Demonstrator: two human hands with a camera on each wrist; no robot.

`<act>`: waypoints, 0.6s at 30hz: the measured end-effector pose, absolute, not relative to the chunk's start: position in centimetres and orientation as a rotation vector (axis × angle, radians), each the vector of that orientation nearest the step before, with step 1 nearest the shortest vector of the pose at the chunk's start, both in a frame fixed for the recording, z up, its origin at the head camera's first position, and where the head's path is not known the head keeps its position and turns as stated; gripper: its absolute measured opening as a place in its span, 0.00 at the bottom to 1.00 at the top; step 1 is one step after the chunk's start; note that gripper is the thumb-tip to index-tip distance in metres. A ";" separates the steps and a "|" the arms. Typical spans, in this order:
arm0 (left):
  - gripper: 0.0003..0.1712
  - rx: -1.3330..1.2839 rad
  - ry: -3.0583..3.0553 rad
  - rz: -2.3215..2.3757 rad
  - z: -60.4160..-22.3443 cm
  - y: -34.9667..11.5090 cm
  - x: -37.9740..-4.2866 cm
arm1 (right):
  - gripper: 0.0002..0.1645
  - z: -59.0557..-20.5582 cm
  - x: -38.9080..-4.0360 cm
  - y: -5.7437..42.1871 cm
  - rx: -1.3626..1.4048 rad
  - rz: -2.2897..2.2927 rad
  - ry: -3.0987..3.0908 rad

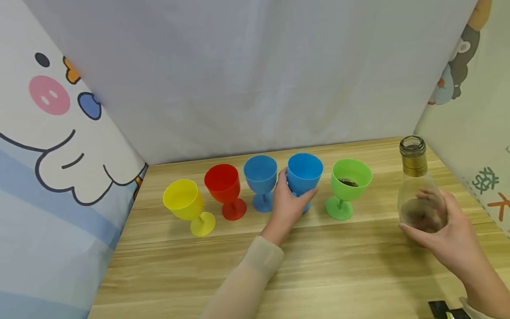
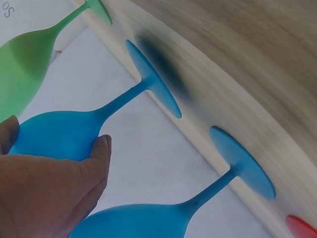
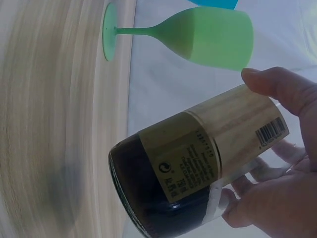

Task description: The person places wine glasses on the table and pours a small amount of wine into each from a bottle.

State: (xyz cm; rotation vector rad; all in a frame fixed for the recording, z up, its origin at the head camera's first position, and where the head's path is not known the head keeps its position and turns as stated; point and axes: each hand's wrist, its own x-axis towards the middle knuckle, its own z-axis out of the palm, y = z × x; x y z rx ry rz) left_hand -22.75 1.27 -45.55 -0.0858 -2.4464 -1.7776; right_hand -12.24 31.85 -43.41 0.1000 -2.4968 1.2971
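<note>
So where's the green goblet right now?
In the head view, the green goblet stands on the table right of centre, between the blue goblet held by the left hand and the bottle in the right hand.

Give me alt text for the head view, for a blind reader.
A person's left hand grips a blue cup; their right hand holds a bottle above a table. Left of the gripped cup stand a yellow cup, red cup and second blue cup; right of it, a green cup with dark liquid.
</note>
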 end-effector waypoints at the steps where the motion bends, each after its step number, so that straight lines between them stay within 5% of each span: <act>1: 0.51 -0.090 -2.453 -1.772 -45.5 1.1 -22.5 | 0.57 -43.4 -12.2 31.9 0.091 1.288 -2.506; 18: 0.52 -0.265 -2.571 -1.691 -43.7 -0.6 -18.6 | 0.57 -43.7 -12.3 32.7 0.108 1.073 -2.584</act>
